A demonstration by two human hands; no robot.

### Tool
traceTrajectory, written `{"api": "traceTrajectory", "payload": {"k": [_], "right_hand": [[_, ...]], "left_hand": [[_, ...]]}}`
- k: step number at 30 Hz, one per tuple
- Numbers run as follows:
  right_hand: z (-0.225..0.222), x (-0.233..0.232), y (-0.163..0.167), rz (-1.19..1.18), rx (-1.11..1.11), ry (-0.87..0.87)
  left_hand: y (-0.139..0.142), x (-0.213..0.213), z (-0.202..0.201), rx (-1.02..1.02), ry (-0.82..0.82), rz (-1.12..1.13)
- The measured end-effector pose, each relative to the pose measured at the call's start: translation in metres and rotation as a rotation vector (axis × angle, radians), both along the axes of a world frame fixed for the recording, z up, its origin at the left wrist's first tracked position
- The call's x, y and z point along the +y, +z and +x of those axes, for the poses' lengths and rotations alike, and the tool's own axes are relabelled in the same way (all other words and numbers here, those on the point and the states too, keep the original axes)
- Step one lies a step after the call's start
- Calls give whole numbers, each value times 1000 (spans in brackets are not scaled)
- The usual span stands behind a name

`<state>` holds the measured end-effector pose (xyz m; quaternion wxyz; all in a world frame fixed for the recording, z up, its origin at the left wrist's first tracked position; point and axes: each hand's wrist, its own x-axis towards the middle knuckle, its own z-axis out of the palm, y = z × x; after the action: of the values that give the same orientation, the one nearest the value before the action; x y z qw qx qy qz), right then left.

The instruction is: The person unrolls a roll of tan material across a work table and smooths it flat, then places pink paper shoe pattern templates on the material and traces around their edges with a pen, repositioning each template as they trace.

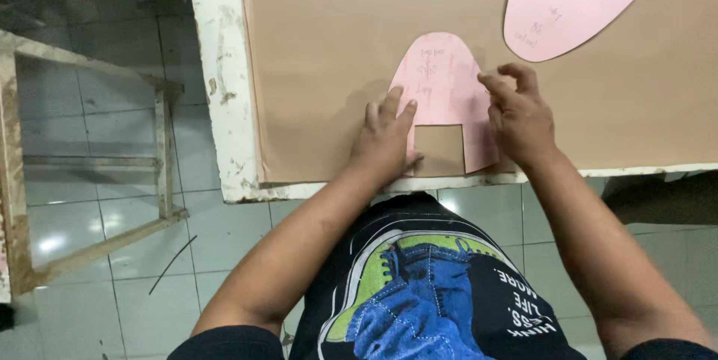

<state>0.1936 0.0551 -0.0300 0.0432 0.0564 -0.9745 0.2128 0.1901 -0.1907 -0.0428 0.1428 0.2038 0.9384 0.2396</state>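
A brown sheet (336,46) covers the white-edged worktable (224,76) over a tiled floor. The left hand (385,136) presses flat, fingers spread, on a pink paper pattern (441,80) near the table's front edge; the right hand (520,113) seems to pinch its right rim. A second pink pattern (557,16) lies well apart.

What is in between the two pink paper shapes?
Only bare brown sheet lies between the near pink pattern and the far pink pattern, seen from the head camera.
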Motion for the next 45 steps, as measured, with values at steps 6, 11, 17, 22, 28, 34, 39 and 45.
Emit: {"api": "traceTrajectory", "payload": {"k": [6,11,17,22,28,34,39,45], "right_hand": [[-46,54,-5,325,-44,-93],[-76,111,-13,326,-49,-172],[-100,197,-9,276,138,-264],[-53,225,7,-762,-435,-428],[19,235,31,-1765,-867,23],[20,254,19,-1021,-591,-357],[11,238,1,-890,-413,-333],[7,213,-3,-666,-351,-392]], "left_hand": [[3,5,17,-26,207,-50],[0,9,11,-139,338,-22],[7,15,36,-132,620,415],[37,58,68,-176,759,1184],[66,131,55,399,335,785],[18,173,20,428,296,329],[-23,167,11,135,226,92],[-31,161,12,92,265,129]]}}
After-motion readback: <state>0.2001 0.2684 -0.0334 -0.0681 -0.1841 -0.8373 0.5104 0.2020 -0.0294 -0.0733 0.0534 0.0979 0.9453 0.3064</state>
